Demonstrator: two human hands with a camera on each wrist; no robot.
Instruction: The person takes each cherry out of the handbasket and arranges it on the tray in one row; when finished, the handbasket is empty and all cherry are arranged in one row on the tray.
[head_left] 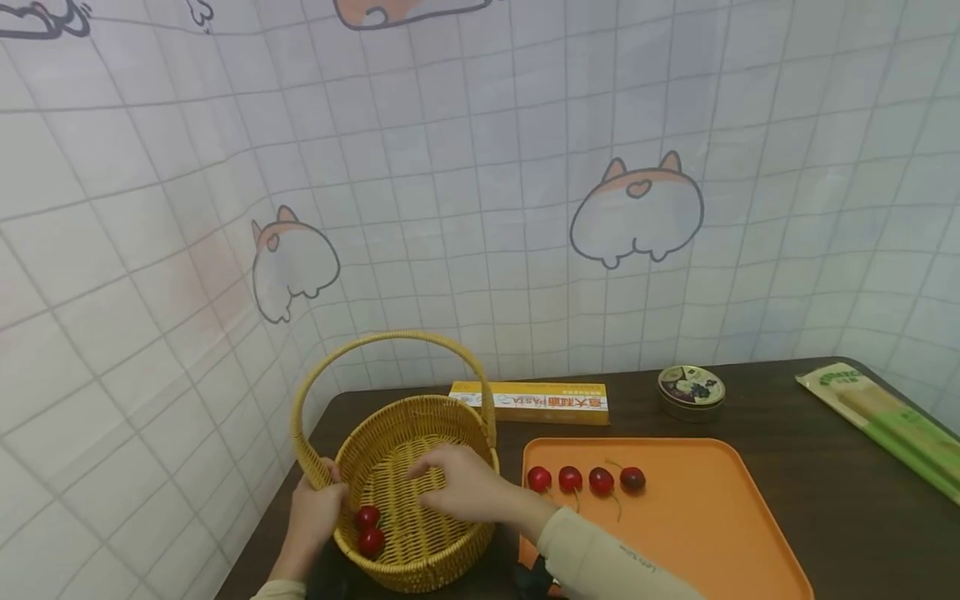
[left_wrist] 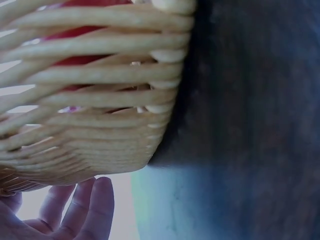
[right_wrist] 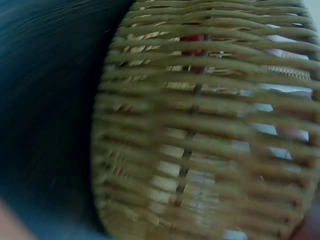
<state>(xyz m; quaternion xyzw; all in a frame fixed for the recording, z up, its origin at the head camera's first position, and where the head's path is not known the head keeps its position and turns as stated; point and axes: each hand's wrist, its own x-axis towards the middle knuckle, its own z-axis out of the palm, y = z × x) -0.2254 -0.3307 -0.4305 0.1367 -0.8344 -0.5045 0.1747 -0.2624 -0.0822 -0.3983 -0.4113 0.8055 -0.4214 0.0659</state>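
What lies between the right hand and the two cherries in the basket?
Only bare basket floor shows between the right hand and those cherries, in the head view.

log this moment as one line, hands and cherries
left hand: holds handle, lower end; right hand: over basket, nothing visibly held; two cherries: in basket; four cherries: on orange tray

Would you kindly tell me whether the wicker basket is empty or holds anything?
Not empty, but far from full: two red cherries show inside the wicker basket, with bare weave beside them.
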